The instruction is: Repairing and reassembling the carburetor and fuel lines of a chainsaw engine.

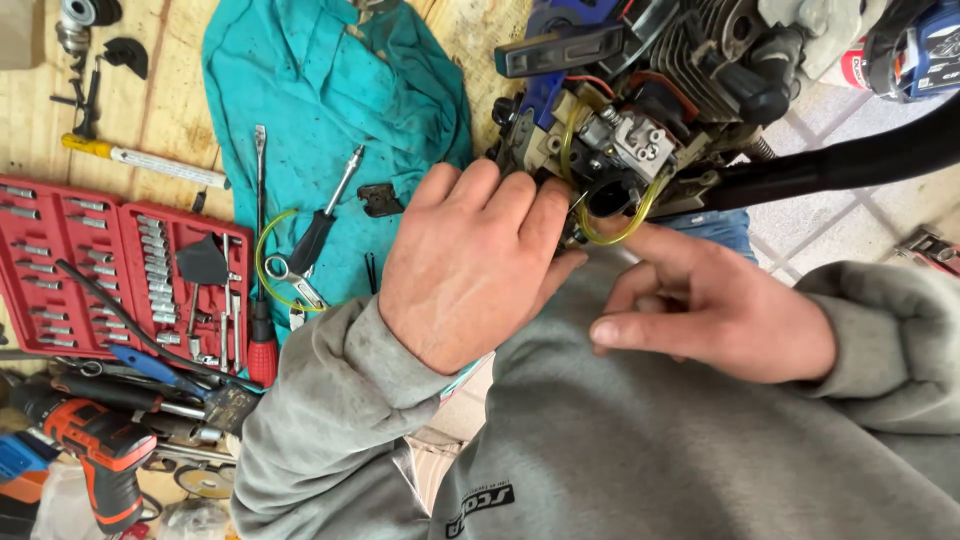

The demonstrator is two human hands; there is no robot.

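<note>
Hands at an opened small engine, carburetor exposed

Left hand (470, 265) grips the engine (640, 110) beside its carburetor (632, 145); right hand (715, 305), finger extended, apparently grasps nothing near the looped yellow fuel line (615, 236); reassembly remains.

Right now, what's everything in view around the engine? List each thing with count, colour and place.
small engine with metal carburettor: one, black, blue and grey, top centre-right
clear yellow fuel hose: one loop, under the carburettor
teal cloth: one, stained, spread at top centre
black-handled screwdriver: one, lying on the cloth
red-handled screwdriver: one, at the cloth's left edge
red plastic socket set case: one, open, left
orange and black cordless drill: one, bottom left
wooden bench top: one, pale, under the tools
left hand: bare, fingers against the engine
right hand: bare, forefinger reaching to the hose
</note>
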